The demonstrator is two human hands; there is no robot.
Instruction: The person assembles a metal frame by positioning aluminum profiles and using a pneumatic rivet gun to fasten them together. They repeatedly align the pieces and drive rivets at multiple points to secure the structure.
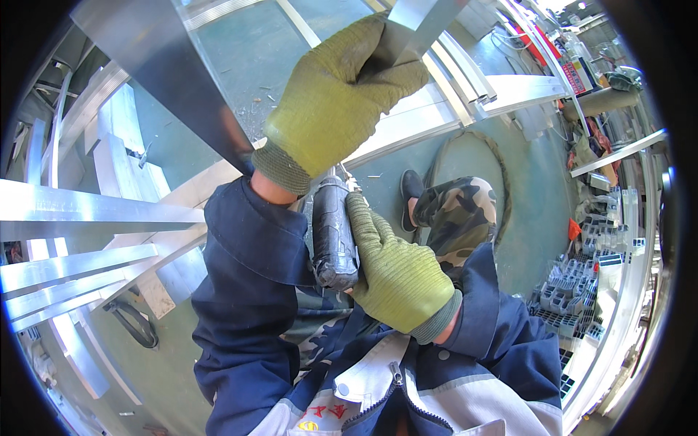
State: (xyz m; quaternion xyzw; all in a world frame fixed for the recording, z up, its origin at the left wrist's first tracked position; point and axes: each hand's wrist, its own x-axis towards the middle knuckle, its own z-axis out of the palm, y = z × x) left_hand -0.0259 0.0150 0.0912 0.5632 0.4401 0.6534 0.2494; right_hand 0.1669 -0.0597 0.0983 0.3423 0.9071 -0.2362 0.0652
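Note:
My left hand (331, 102), in a yellow-green knit glove, reaches forward with its fingers curled round a shiny aluminium profile (425, 29) at the top of the view. Below it, my right hand (403, 280), gloved alike, grips a black hand tool (334, 236) that looks like a power tool wrapped in tape. Two of its fingers lie along the tool's right side. The tool's front end points away from me, under my left wrist, and is partly hidden there. A wide metal bar (171, 73) slants close past my left forearm.
Several aluminium bars (80, 207) jut in from the left at about arm height. A long white profile (407, 120) crosses ahead. Stacked cut profile pieces (582, 291) stand at the right. A black cable or strap (134, 325) lies on the green floor (534, 225).

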